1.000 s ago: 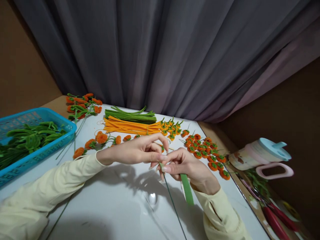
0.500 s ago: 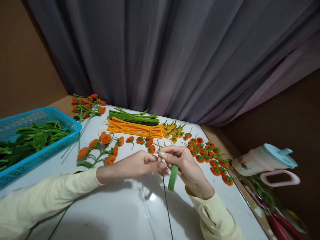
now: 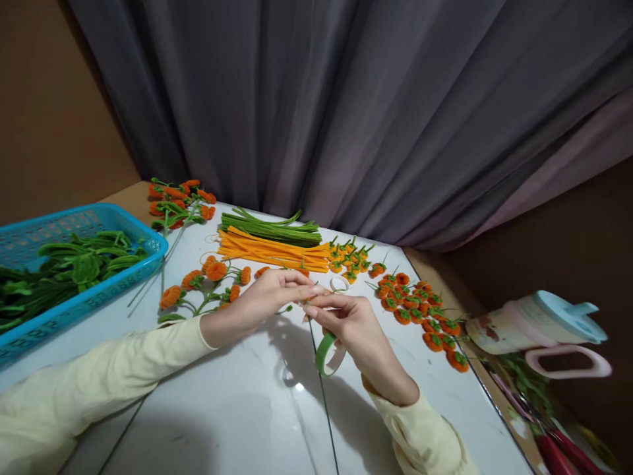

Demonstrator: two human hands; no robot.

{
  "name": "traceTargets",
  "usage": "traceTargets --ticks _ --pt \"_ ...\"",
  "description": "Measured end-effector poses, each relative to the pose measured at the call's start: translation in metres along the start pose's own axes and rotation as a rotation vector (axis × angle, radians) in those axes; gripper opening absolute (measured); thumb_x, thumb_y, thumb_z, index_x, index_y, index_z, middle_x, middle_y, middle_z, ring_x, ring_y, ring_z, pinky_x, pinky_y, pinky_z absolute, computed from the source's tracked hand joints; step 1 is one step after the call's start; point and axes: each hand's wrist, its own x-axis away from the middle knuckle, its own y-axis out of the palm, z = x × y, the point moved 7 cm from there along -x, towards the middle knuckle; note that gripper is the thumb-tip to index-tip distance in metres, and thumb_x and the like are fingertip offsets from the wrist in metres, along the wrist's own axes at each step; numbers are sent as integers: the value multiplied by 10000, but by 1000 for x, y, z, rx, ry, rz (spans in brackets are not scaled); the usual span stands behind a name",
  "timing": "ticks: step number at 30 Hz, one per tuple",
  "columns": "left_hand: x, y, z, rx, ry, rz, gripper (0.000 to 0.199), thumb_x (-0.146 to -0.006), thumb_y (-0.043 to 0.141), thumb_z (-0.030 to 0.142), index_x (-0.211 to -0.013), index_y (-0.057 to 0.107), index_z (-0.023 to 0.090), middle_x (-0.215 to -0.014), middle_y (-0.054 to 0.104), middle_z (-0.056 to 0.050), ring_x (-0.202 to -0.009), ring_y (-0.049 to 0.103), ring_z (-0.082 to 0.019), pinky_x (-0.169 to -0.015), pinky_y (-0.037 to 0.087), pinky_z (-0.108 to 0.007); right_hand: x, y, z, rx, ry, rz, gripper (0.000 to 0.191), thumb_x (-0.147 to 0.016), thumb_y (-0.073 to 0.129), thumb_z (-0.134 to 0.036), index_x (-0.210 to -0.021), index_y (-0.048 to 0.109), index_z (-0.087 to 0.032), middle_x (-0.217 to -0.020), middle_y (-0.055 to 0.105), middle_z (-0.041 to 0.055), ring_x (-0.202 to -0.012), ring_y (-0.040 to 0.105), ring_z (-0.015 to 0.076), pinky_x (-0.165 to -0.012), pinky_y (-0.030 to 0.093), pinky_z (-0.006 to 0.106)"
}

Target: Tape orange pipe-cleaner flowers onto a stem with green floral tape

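Note:
My right hand (image 3: 346,320) is closed in a pinch around the upper end of a long thin dark green wire stem (image 3: 324,389), which runs down toward the table's near edge. A roll of green floral tape (image 3: 322,356) hangs from the same hand, below its fingers. My left hand (image 3: 274,293) meets the right at the fingertips, its fingers pressed together at the stem's top. What lies between those left fingers is hidden. A small green tip (image 3: 283,309) shows just under the left hand. Behind the hands, orange pipe-cleaner flowers (image 3: 301,271) are partly covered.
A blue basket (image 3: 165,251) of green fuzzy leaves stands left. Green (image 3: 271,229) and orange pipe cleaners (image 3: 271,249) lie at the back, a white ring (image 3: 339,284) nearer. Orange flower heads (image 3: 413,300) lie right, beside a lidded cup (image 3: 519,323) and red-handled pliers (image 3: 556,452).
My left hand has moved up and right, so its fingertips now meet the right hand's. The tape roll has swung left and turned, showing its open ring. The view has shifted slightly.

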Motion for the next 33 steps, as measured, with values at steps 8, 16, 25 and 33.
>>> traceTargets --ticks 8,16,25,33 --pt "0 -10 19 -373 193 122 122 -750 656 278 -728 697 165 -730 688 -11 -724 595 -151 -650 429 -236 -6 -2 10 -15 33 -16 306 -631 738 -428 -639 687 -127 -501 501 -14 -405 294 47 -353 206 204" --pt "2 -9 24 -316 235 48 107 -742 664 203 -661 713 153 -697 682 -14 -658 582 -124 -595 427 -210 -15 -4 17 -86 59 -268 219 -655 741 -339 -687 711 -124 -602 623 25 -421 347 43 -358 200 193" --pt "3 -2 17 -103 142 -18 132 -732 681 258 -648 713 162 -647 647 -1 -618 504 -106 -608 406 -230 -14 -12 7 -130 48 -349 205 -638 758 -316 -707 711 -128 -541 629 20 -370 374 46 -310 183 174" --pt "-5 -5 -3 52 24 -36 173 -763 640 301 -807 671 137 -728 632 -19 -667 543 -115 -629 417 -238 -19 -16 13 -83 55 -219 270 -610 767 -367 -675 696 -115 -566 609 22 -409 358 49 -339 200 184"
